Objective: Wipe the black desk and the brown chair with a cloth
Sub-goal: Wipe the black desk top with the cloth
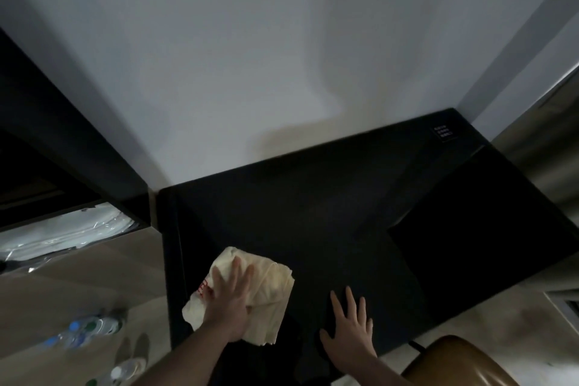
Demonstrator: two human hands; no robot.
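Flat and open, the left hand [230, 301] presses the cloth [269, 288] onto the black desk [329, 216].

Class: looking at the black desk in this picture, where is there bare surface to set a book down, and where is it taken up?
Free: the desk from the cloth back to the wall and right to the far corner. Taken: the near left edge, under the cloth and left hand, and the near middle, under the flat right hand.

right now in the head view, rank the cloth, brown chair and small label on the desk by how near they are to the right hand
From the right hand:
1. Chair, just to its lower right, beside the desk.
2. Cloth, to its left, under the left hand.
3. Label, at the desk's far right corner.
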